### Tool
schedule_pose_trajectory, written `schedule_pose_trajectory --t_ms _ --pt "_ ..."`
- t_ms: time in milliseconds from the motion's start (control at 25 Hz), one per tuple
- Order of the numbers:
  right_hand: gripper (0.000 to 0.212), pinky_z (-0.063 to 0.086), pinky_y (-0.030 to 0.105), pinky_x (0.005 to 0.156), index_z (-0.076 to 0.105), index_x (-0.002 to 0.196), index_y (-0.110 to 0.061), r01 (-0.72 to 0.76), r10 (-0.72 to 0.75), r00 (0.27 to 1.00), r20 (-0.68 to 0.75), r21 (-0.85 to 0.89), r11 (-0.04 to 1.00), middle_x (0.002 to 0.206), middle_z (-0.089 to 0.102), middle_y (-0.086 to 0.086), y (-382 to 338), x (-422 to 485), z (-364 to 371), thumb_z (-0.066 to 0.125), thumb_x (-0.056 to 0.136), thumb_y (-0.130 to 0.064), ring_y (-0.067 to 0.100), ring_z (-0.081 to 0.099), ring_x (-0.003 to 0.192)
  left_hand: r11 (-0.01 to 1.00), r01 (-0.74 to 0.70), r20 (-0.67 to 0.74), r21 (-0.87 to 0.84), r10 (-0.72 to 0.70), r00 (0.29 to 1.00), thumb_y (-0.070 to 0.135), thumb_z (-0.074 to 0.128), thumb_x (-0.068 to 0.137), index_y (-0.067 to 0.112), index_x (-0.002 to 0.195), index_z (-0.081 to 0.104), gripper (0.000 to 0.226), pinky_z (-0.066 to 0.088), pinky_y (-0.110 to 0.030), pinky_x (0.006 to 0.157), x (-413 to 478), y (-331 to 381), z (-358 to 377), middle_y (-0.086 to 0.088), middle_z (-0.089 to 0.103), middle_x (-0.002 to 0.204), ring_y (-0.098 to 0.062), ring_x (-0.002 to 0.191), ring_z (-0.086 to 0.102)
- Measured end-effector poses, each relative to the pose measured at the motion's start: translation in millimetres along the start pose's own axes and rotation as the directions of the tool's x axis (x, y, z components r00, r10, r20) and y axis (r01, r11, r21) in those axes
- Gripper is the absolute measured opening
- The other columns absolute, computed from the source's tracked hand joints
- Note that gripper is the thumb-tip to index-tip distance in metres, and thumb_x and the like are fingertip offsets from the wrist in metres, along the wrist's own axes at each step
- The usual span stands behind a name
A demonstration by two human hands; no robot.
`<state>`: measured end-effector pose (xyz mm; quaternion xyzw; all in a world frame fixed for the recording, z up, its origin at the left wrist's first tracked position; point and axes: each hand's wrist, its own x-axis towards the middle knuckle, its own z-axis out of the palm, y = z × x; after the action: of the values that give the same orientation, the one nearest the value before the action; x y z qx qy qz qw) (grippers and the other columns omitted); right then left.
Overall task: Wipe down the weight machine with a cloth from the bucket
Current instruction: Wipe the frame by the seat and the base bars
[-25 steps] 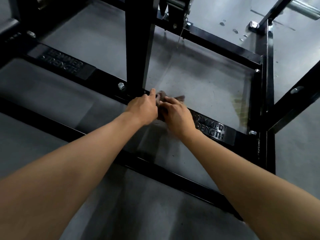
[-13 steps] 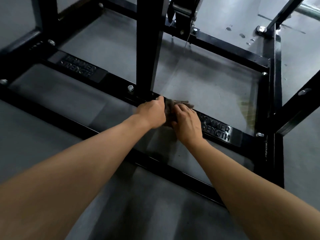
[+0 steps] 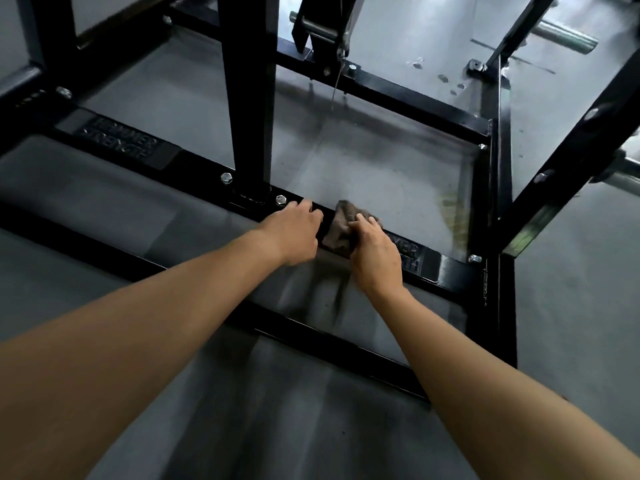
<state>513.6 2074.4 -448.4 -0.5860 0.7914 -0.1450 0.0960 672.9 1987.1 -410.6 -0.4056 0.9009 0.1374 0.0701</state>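
The weight machine's black steel base frame (image 3: pixel 204 168) lies on the floor, and an upright post (image 3: pixel 249 98) is bolted to it. A crumpled grey-brown cloth (image 3: pixel 341 226) sits on the low cross bar, right beside an embossed brand plate (image 3: pixel 414 254). My right hand (image 3: pixel 374 254) holds the cloth bunched under its fingers and presses it onto the bar. My left hand (image 3: pixel 294 230) rests on the same bar just left of the cloth, near a bolt (image 3: pixel 280 199), and its fingers are apart from the cloth. No bucket is in view.
Grey rubber floor (image 3: pixel 381 161) shows between the frame bars. A second cross bar (image 3: pixel 311 337) runs under my forearms. Diagonal braces (image 3: pixel 568 140) and a chrome weight peg (image 3: pixel 568 39) stand at the right. A second brand plate (image 3: pixel 117 140) is on the left.
My left hand has come off the cloth and moved slightly left along the bar. More of the cloth now shows between my hands, and my right hand still holds it.
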Motion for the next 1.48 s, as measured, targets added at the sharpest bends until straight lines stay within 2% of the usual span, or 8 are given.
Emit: schedule_pose_trajectory --t_ms 240,440,680,840,1040,1240,1320,1480 --pt "0.054 0.049 0.040 0.106 0.065 0.132 -0.005 0.018 -0.029 0.993 -0.111 -0.099 0.995 0.142 0.062 0.011 43.5 -43.0 -7.6 0.063 0.080 0.010 0.031 0.056 0.135 0.998 -0.028 0.091 0.054 0.024 0.996 0.023 0.047 0.096 0.009 0.142 0.046 0.048 0.048 -0.048 0.102 0.6 8.9 4.1 -0.011 0.044 0.141 -0.033 0.127 0.048" --pt "0.055 0.028 0.044 0.122 0.050 0.149 -0.011 0.016 -0.012 0.995 0.104 -0.036 0.999 0.158 0.045 0.013 36.2 0.8 -8.3 0.048 0.094 -0.006 0.036 0.037 0.147 0.996 0.030 0.107 0.078 -0.039 0.994 0.026 0.050 0.096 0.010 0.146 0.045 0.053 0.042 -0.049 0.107 1.9 12.2 6.9 -0.012 0.037 0.154 -0.034 0.138 0.040" --pt "0.038 0.040 0.045 0.104 0.053 0.137 -0.015 0.070 -0.031 0.968 0.250 -0.150 0.986 0.137 0.059 0.015 23.5 47.0 1.5 0.044 0.101 -0.025 0.041 0.054 0.122 0.994 0.024 0.186 0.105 -0.044 0.982 0.026 0.049 0.096 0.008 0.154 0.036 0.062 0.036 -0.048 0.116 7.8 8.6 13.1 -0.017 0.023 0.165 -0.036 0.145 0.034" --pt "0.044 0.037 0.046 0.109 0.047 0.145 -0.022 0.034 0.008 0.941 0.339 -0.118 0.992 0.148 0.052 0.011 7.0 67.3 4.6 0.042 0.103 -0.035 0.042 0.049 0.129 0.987 0.019 0.173 0.158 -0.046 0.984 0.026 0.049 0.088 0.005 0.136 0.052 0.053 0.045 -0.049 0.105 12.7 13.6 17.8 -0.024 0.040 0.150 -0.040 0.124 0.050" --pt "0.043 0.042 0.047 0.099 0.054 0.136 -0.022 0.038 0.004 0.969 0.247 -0.165 0.985 0.136 0.059 0.011 29.2 53.6 6.5 0.027 0.108 -0.041 0.041 0.054 0.122 0.979 0.056 0.218 0.195 -0.099 0.971 0.023 0.050 0.095 0.002 0.131 0.054 0.042 0.047 -0.048 0.096 13.7 31.8 10.1 -0.028 0.040 0.146 -0.044 0.122 0.050" --pt "0.071 0.044 0.049 0.095 0.060 0.121 -0.019 -0.116 0.161 0.973 0.163 -0.256 0.960 0.125 0.063 0.011 73.8 31.1 -8.6 0.002 0.097 -0.052 0.040 0.058 0.113 0.945 0.171 0.264 0.278 -0.247 0.933 0.021 0.053 0.097 -0.002 0.150 0.036 0.061 0.034 -0.049 0.114 16.7 64.4 3.3 -0.034 0.022 0.160 -0.049 0.145 0.031" --pt "0.079 0.043 0.049 0.094 0.060 0.118 -0.018 -0.144 0.192 0.968 0.160 -0.273 0.951 0.122 0.064 0.011 87.6 25.8 -12.7 -0.006 0.090 -0.051 0.040 0.059 0.110 0.951 0.158 0.204 0.266 -0.216 0.955 0.026 0.054 0.095 -0.001 0.149 0.038 0.062 0.033 -0.050 0.114 20.0 76.3 5.2 -0.029 0.032 0.156 -0.045 0.144 0.033" --pt "0.060 0.040 0.052 0.102 0.062 0.115 -0.013 -0.235 0.262 0.962 0.082 -0.248 0.940 0.115 0.067 0.018 117.7 -0.2 -24.1 0.013 0.100 -0.044 0.042 0.060 0.109 0.985 0.041 0.058 0.170 -0.052 0.997 0.031 0.057 0.093 0.008 0.137 0.046 0.051 0.041 -0.046 0.102 28.7 100.2 9.4 -0.015 0.048 0.139 -0.035 0.130 0.047"
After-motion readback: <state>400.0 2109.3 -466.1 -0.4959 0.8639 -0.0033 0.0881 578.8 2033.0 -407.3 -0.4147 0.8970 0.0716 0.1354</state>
